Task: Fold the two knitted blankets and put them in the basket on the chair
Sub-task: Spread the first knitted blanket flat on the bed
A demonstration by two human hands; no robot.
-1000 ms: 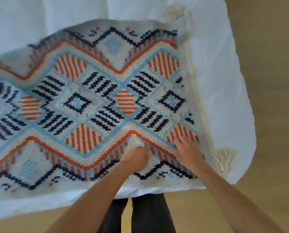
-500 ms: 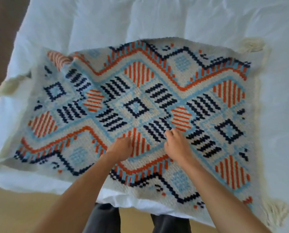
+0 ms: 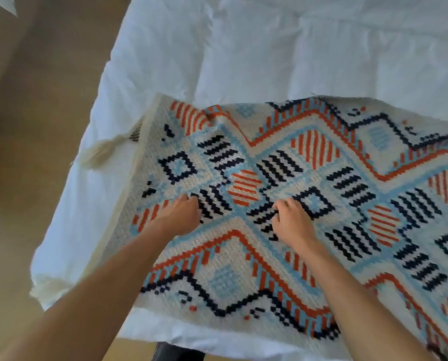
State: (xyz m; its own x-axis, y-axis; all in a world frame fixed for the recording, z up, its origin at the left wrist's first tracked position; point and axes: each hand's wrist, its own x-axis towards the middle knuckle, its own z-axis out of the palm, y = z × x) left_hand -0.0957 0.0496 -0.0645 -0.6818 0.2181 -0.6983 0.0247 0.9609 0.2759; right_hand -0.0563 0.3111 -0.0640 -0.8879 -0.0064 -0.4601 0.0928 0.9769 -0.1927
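One blanket (image 3: 322, 162), two hands (image 3: 177, 217) (image 3: 293, 224), one bed (image 3: 243, 48)

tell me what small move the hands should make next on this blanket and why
Probably slide the left hand out to the tassel edge of the blanket to start a fold: it lies open, unfolded, on the bed, while it and the right hand sit mid-pattern, fingers curled into fabric.

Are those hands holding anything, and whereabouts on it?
The left hand and right hand each pinch the knitted blanket in its patterned middle, away from the edges.

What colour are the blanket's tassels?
Cream; the tassels on the blanket show best in the head view.
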